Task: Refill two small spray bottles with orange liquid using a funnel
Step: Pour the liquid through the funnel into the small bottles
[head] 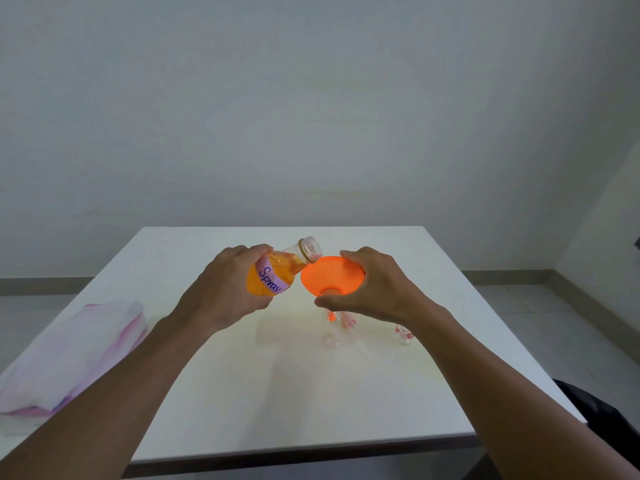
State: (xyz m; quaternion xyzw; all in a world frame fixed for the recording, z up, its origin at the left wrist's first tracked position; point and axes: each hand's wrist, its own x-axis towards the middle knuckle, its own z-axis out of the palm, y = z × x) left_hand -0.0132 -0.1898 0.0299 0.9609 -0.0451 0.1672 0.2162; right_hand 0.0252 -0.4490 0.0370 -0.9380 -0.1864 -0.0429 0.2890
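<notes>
**Q:** Where is the refill bottle point(273, 276) relative to the funnel point(332, 273)?

**A:** My left hand point(225, 289) grips it just left of the funnel. Its long axis slants up and rightward, with the mouth over the rim, above liquid level. My right hand point(375, 289) pinches the funnel's rim. The stem appears seated in a small spray bottle point(333, 317), which is partly hidden.
</notes>
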